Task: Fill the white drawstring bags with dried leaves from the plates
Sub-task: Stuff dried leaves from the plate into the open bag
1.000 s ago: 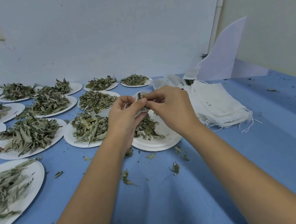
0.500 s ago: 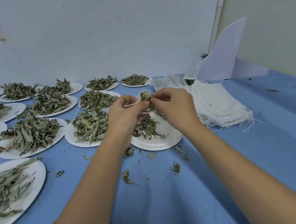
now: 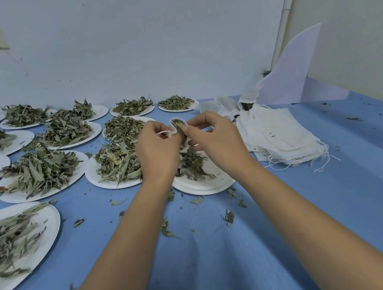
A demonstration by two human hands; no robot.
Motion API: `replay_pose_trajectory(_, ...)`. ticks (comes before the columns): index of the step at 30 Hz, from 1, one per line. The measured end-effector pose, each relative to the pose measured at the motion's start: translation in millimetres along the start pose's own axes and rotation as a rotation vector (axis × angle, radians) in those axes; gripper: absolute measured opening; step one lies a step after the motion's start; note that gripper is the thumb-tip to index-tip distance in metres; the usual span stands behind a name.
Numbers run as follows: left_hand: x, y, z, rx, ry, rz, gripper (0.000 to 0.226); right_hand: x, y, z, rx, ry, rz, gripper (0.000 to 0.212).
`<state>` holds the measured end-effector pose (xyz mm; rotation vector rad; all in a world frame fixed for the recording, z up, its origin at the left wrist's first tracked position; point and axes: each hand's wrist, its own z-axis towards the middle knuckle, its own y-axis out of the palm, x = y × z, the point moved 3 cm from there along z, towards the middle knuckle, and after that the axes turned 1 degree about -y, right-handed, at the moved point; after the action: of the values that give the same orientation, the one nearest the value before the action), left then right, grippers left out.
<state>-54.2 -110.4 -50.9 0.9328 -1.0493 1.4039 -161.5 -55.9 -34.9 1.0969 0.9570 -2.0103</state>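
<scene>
My left hand (image 3: 158, 149) grips a small white drawstring bag (image 3: 175, 127) at its rim, held open above the nearest plate (image 3: 205, 184). Dried leaves show in the bag's mouth. My right hand (image 3: 213, 137) pinches the bag's other side, its fingertips pressing leaves into the opening. Below both hands a small heap of dried leaves (image 3: 191, 164) lies on that plate. A pile of empty white drawstring bags (image 3: 279, 138) rests to the right, strings trailing toward me.
Several white plates heaped with dried leaves cover the blue cloth (image 3: 212, 251) to the left and back, such as one (image 3: 41, 174) and one (image 3: 8, 242). Loose leaf bits lie scattered near the front. A white angled board (image 3: 298, 74) stands at the back right.
Both hands have lifted the bag slightly higher and away from me. The bag's mouth now faces up more, with more leaves showing in it.
</scene>
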Motion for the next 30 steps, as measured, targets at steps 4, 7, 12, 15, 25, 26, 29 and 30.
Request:
replay_pose_trajectory(4,4.4,4.1,-1.5,-0.097,-0.005,-0.07,0.022,4.4,-4.3,1.6,0.093,-0.002,-0.026,0.01)
replay_pose_trajectory(7,5.8,6.0,-0.5,-0.172,-0.061,-0.136,0.019,9.5,-11.1,4.7,0.164,0.026,-0.009,0.012)
replay_pose_trajectory(12,10.7,9.6,-3.4,-0.346,-0.05,-0.155,0.02,12.3,-16.5,7.6,0.242,0.045,-0.075,0.021)
replay_pose_trajectory(15,12.4,11.7,-5.7,-0.407,-0.02,-0.146,0.021,12.5,-17.8,8.2,0.241,0.034,-0.076,0.023)
replay_pose_trajectory(25,2.8,4.1,4.3,-0.194,-0.113,-0.263,0.019,8.4,-15.6,10.8,-0.057,0.207,0.26,0.027)
replay_pose_trajectory(26,2.9,2.6,5.2,-0.178,-0.113,-0.263,0.018,8.5,-16.0,10.9,-0.094,0.187,0.188,0.036)
replay_pose_trajectory(29,5.2,1.3,4.3,-0.196,-0.088,-0.244,0.018,8.4,-14.8,10.3,-0.096,0.103,0.035,0.049)
replay_pose_trajectory(30,6.9,1.9,2.6,-0.218,-0.065,-0.234,0.018,9.0,-14.1,10.0,-0.082,0.091,0.034,0.049)
